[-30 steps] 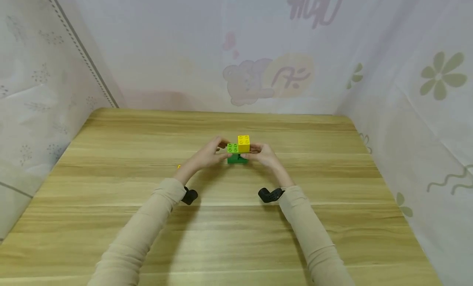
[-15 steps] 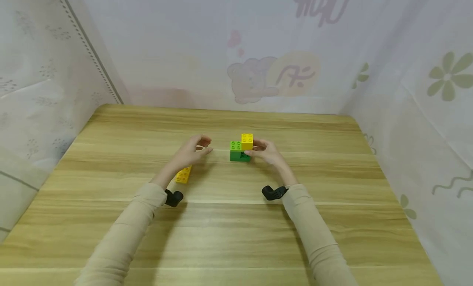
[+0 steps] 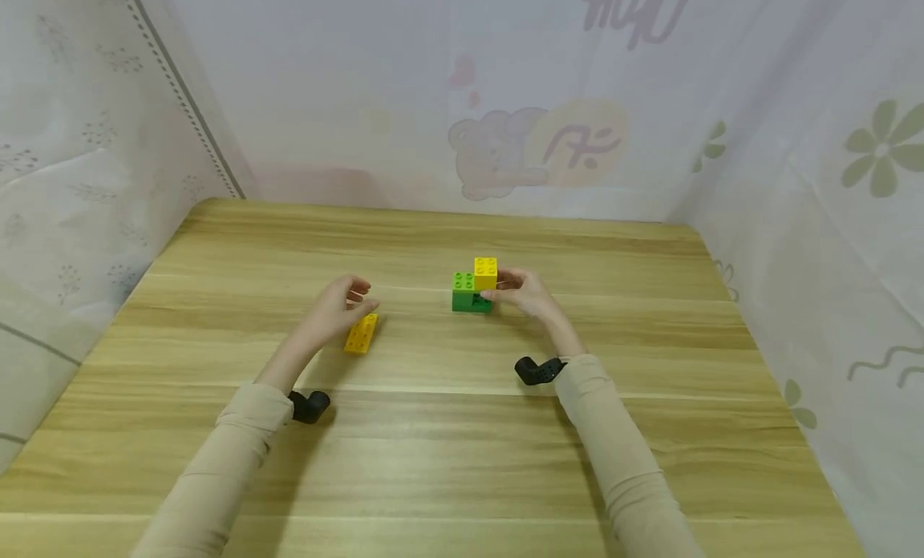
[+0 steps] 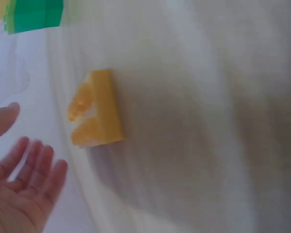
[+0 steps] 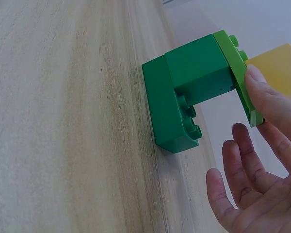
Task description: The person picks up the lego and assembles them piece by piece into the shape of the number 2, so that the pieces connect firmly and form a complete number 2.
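Note:
A toy-brick stack stands beyond the middle of the table: dark green bricks [image 3: 462, 301] below, a light green plate [image 5: 230, 68] over them, and a square yellow brick [image 3: 486, 274] on top at the right. My right hand [image 3: 530, 292] pinches the yellow brick at its right side, thumb in front, the other fingers spread loosely below in the right wrist view. A longer orange-yellow brick [image 3: 361, 334] lies studs up, left of the stack. Just above its far end hovers my left hand [image 3: 335, 309], fingers apart and holding nothing; the left wrist view shows a gap between hand and brick [image 4: 106, 107].
The wooden table [image 3: 447, 446] reaches back to a patterned cloth [image 3: 375, 77] hanging behind it and along both sides. Black wrist cameras [image 3: 537, 371] sit at both cuffs.
My left hand has let go of the stack and moved left and nearer, uncovering the orange-yellow brick. The right hand stays at the yellow brick. The head view has shifted slightly.

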